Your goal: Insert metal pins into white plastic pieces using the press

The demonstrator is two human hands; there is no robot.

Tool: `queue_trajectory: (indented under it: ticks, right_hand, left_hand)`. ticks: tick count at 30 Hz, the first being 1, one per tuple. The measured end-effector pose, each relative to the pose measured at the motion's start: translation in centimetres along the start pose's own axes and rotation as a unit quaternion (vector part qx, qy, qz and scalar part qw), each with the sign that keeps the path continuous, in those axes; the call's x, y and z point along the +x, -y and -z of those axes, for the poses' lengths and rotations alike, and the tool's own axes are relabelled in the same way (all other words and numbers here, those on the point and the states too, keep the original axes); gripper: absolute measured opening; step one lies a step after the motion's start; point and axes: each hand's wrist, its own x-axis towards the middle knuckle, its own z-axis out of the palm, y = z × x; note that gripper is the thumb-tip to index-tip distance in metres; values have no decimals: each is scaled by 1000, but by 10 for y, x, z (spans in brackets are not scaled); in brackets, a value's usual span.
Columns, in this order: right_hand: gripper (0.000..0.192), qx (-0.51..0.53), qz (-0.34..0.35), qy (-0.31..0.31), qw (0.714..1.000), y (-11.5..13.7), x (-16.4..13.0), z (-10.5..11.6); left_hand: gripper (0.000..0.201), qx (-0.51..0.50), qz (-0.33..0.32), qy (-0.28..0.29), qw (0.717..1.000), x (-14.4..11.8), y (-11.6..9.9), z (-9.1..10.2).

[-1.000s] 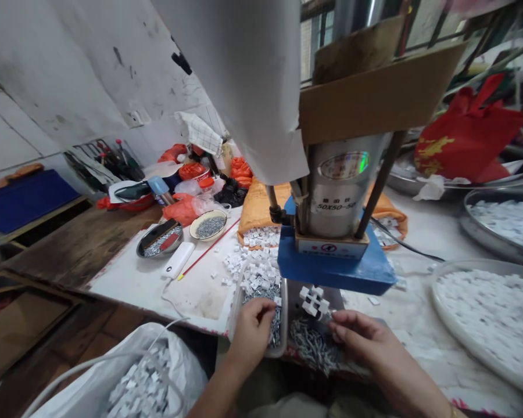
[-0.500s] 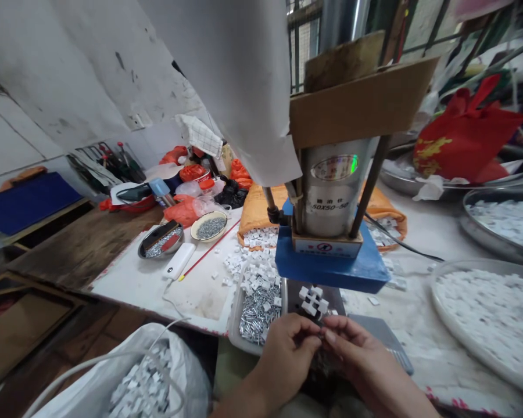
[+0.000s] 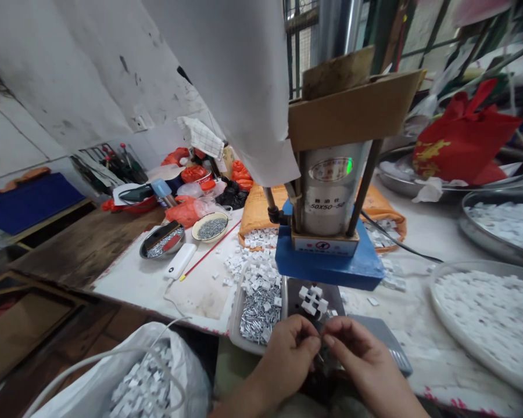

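Observation:
My left hand and my right hand meet fingertip to fingertip just below the press, pinching a small metal pin that is mostly hidden between them. Right above my fingers a cluster of white plastic pieces sits on the dark fixture under the blue press base. A clear tray of metal pins and white pieces lies just left of my left hand.
A silver press cylinder with a cardboard cover stands ahead. A round tray of white parts lies to the right, a white bag of parts at lower left, a red bag at back right. Bowls of pins sit on the left.
My left hand left the pin tray and moved right to meet my right hand, which pulled back toward me. Both now pinch together below the fixture.

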Motion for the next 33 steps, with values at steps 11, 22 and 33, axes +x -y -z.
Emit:
queue_trajectory:
  ticks: [11,22,33]
  right_hand:
    - [24,85,-73,30,993,4,0,-3]
    - [27,172,-105,89,976,-9,2,0]
    - [25,-151,24,36,988,-3,28,32]
  left_hand:
    - [11,-10,-80,-106,991,-1,-13,3]
    - [12,-105,-32,-30,993,7,-8,-1]
    - [12,45,-103,-24,993,0,-6,5]
